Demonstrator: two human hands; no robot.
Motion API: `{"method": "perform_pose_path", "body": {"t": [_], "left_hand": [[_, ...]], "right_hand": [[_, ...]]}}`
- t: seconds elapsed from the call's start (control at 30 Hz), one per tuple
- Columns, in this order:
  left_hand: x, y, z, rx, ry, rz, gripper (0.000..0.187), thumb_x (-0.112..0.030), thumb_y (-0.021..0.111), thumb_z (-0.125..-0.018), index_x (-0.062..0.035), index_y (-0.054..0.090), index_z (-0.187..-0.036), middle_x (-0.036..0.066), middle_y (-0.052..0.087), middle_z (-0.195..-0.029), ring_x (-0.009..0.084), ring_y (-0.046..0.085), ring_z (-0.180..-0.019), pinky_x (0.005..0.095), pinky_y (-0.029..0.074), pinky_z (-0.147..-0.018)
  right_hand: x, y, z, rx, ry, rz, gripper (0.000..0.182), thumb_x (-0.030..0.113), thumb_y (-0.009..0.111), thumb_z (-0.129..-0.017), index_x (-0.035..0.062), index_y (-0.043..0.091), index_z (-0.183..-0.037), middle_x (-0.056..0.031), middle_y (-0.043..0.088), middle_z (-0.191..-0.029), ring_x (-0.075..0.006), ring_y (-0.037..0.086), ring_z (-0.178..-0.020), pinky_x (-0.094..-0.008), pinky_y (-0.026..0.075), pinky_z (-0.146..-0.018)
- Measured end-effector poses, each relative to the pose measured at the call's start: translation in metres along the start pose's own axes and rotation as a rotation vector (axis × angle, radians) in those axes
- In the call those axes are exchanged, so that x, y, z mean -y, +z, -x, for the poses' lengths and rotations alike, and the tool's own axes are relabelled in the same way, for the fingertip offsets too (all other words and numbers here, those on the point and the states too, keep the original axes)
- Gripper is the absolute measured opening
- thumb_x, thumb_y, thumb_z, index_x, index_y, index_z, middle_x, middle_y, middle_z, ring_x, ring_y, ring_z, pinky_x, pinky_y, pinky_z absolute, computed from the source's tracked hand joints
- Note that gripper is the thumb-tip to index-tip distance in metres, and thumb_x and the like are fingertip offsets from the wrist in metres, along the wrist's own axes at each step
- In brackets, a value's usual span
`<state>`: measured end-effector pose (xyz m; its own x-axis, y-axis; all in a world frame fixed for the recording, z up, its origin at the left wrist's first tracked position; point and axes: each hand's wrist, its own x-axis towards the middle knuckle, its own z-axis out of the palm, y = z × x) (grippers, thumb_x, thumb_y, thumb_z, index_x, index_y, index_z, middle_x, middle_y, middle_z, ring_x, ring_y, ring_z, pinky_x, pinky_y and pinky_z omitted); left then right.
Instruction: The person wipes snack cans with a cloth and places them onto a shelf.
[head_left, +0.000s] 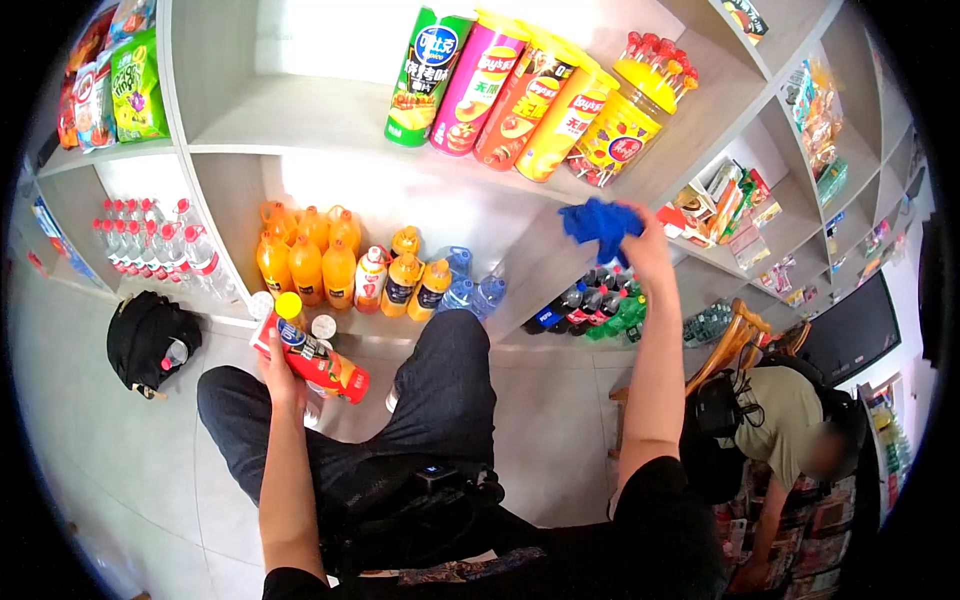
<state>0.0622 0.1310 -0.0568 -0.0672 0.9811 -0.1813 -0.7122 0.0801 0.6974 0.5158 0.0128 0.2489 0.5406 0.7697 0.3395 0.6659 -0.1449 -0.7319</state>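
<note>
At the far left, a black backpack (150,340) lies on the tiled floor (110,450), just below the shelf edge where clear water bottles (155,240) stand in rows. Green and red snack bags (110,85) fill the compartment above them.

My left hand (280,375) is closed around a red-labelled drink bottle (315,360), fingers wrapped about its middle; the bottle lies tilted, its cap end toward the shelf front, above my left knee. A yellow cap (288,304) and two white caps (323,326) show just beside it, though I cannot tell how many bottles I grip in all. Behind, orange soda bottles (305,265) stand along the bottom shelf (480,345), with blue-capped bottles (470,285) next to them.

On the shelf above, crisp tubes (500,90) and a yellow lollipop jar (625,125) stand in a row.

My right hand (640,245) is raised near the front edge of that shelf, fingers bunched tight on a blue cloth (600,228). Dark cola bottles (575,305) stand below it.

At the right, another person in an olive shirt (785,410) crouches beside a wooden chair (735,345).
</note>
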Motion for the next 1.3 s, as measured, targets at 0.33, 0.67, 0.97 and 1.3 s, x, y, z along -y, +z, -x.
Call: {"method": "perform_pose_path", "body": {"t": [0.33, 0.67, 0.97, 1.3], "left_hand": [[0.008, -0.004, -0.001, 0.087, 0.009, -0.141, 0.045, -0.033, 0.059, -0.095, -0.0071, 0.046, -0.129, 0.005, 0.059, -0.114, 0.0182, 0.06, -0.1, 0.0358, 0.049, -0.088], [-0.007, 0.016, 0.019, 0.145, -0.063, -0.204, 0.051, -0.027, 0.06, -0.094, -0.007, 0.04, -0.136, 0.008, 0.056, -0.122, 0.0196, 0.055, -0.109, 0.0371, 0.045, -0.095], [0.002, 0.021, 0.024, 0.342, 0.041, -0.487, 0.065, -0.015, 0.078, -0.077, -0.0037, 0.043, -0.131, 0.008, 0.055, -0.122, 0.0175, 0.053, -0.113, 0.034, 0.042, -0.098], [0.01, 0.01, 0.027, 0.556, 0.167, -0.884, 0.068, -0.026, 0.081, -0.07, -0.007, 0.047, -0.126, 0.012, 0.061, -0.11, 0.0226, 0.06, -0.102, 0.0357, 0.046, -0.089]], "right_hand": [[-0.052, 0.036, -0.087, 0.065, -0.302, 0.572, 0.06, 0.023, 0.067, -0.077, 0.0037, 0.05, -0.131, -0.0269, 0.06, -0.116, -0.0375, 0.06, -0.106, -0.0411, 0.047, -0.092], [-0.033, 0.026, -0.036, -0.198, -0.292, 0.439, 0.04, 0.019, 0.065, -0.084, -0.003, 0.06, -0.117, -0.0235, 0.063, -0.111, -0.0347, 0.061, -0.106, -0.0405, 0.046, -0.093], [-0.016, 0.199, 0.121, 0.266, -0.345, -0.009, 0.024, 0.012, 0.065, -0.085, 0.0028, 0.061, -0.107, -0.0136, 0.064, -0.098, -0.0237, 0.063, -0.083, -0.0338, 0.05, -0.075], [0.024, 0.3, 0.17, 0.722, -0.496, -0.263, 0.073, 0.025, 0.075, -0.08, 0.0007, 0.038, -0.138, -0.0211, 0.045, -0.136, -0.0333, 0.045, -0.127, -0.0401, 0.039, -0.103]]}}
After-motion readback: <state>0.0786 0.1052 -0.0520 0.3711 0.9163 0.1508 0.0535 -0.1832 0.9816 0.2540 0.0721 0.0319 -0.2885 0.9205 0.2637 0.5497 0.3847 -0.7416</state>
